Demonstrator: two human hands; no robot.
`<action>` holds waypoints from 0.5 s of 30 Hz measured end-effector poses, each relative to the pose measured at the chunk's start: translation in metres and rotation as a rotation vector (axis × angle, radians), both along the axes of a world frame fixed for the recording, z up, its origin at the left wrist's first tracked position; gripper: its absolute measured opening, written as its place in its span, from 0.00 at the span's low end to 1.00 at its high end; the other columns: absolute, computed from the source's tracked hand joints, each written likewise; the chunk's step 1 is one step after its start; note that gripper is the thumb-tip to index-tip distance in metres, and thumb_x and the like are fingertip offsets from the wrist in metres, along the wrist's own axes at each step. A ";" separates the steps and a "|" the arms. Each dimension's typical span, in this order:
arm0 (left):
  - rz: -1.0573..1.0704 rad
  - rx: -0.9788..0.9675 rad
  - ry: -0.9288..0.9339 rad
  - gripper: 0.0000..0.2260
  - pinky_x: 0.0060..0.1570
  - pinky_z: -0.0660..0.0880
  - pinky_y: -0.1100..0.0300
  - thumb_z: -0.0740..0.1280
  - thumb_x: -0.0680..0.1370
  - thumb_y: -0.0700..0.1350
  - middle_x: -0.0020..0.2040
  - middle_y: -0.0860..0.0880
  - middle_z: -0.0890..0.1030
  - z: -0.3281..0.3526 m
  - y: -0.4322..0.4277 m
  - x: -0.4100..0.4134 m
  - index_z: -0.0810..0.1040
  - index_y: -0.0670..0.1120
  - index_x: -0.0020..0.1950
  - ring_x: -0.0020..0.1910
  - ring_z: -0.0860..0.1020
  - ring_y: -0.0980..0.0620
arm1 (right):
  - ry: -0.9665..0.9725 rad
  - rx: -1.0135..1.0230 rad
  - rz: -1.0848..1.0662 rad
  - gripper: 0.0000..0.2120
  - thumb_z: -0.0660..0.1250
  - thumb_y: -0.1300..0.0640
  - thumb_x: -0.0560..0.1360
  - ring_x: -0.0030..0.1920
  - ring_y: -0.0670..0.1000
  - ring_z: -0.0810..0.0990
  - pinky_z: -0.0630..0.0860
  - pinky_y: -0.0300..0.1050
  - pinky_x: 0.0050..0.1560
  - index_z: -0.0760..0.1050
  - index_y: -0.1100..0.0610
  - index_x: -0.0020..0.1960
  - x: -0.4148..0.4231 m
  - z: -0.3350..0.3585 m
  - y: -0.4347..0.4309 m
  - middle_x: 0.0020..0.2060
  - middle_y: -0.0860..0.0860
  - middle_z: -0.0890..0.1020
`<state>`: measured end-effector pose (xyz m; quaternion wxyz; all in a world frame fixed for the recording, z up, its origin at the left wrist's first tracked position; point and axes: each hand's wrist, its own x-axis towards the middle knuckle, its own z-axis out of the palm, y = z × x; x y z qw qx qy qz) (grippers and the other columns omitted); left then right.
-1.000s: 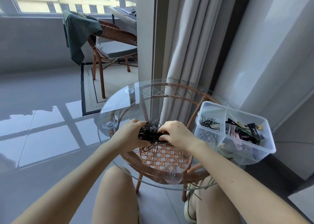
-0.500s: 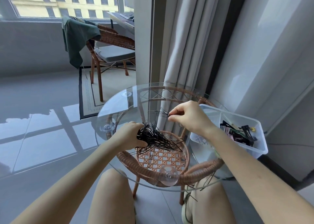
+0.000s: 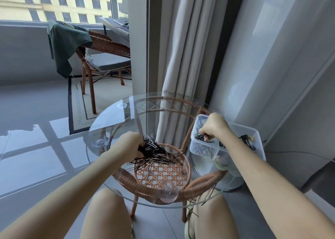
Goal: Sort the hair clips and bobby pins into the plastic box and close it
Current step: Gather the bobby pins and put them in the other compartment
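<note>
Your left hand (image 3: 129, 144) is closed tight around a big bunch of bobby pins (image 3: 154, 150). The black pins stick out of your fist like a little broom. Their far ends fan out over the glass table (image 3: 101, 124). A few single pins (image 3: 149, 173) lie on the glass just under the bunch.

Your right hand (image 3: 214, 127) is over the plastic box (image 3: 258, 132). Its fingers are curled and point down into the left part of the box. The fingertips (image 3: 204, 137) are right at some black pins there, but you cannot tell if they pinch any. Lower in that same part lies a pile of pins (image 3: 204, 150).

The box is see-through and open on top. It sits at the right side of the table, well apart from the bunch. A wall splits it in two. The hair clips (image 3: 246, 141) are in the right part, mostly dark, and your arm hides some of them.

The table is round, with a woven brown frame (image 3: 163, 175) under the glass. Your bare knees (image 3: 107, 211) are below its near edge. Behind the table hangs a pale curtain (image 3: 181, 57). On the far left stands a wicker chair (image 3: 108, 46) with a green cloth (image 3: 65, 43) over its back.
</note>
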<state>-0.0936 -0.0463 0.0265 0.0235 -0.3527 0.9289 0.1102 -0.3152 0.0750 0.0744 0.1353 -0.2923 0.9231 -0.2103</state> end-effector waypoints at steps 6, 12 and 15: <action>-0.019 -0.012 -0.036 0.09 0.38 0.73 0.57 0.71 0.72 0.45 0.38 0.47 0.78 0.008 0.000 -0.001 0.82 0.41 0.48 0.38 0.76 0.46 | -0.175 0.044 0.090 0.14 0.63 0.58 0.75 0.43 0.60 0.85 0.82 0.53 0.48 0.77 0.70 0.49 0.004 -0.005 -0.001 0.42 0.63 0.83; -0.011 -0.024 0.018 0.06 0.31 0.68 0.60 0.71 0.71 0.43 0.32 0.46 0.75 0.022 0.002 -0.001 0.81 0.41 0.35 0.31 0.70 0.49 | -0.084 -0.090 0.093 0.12 0.58 0.59 0.77 0.39 0.61 0.85 0.83 0.54 0.41 0.77 0.65 0.49 -0.002 0.014 0.016 0.40 0.63 0.83; 0.003 -0.029 0.088 0.07 0.31 0.68 0.62 0.71 0.70 0.42 0.30 0.47 0.74 0.035 0.002 -0.002 0.79 0.45 0.32 0.29 0.69 0.49 | -0.028 -0.138 0.134 0.14 0.60 0.57 0.76 0.38 0.61 0.85 0.83 0.54 0.40 0.80 0.65 0.44 -0.003 0.021 0.025 0.39 0.62 0.84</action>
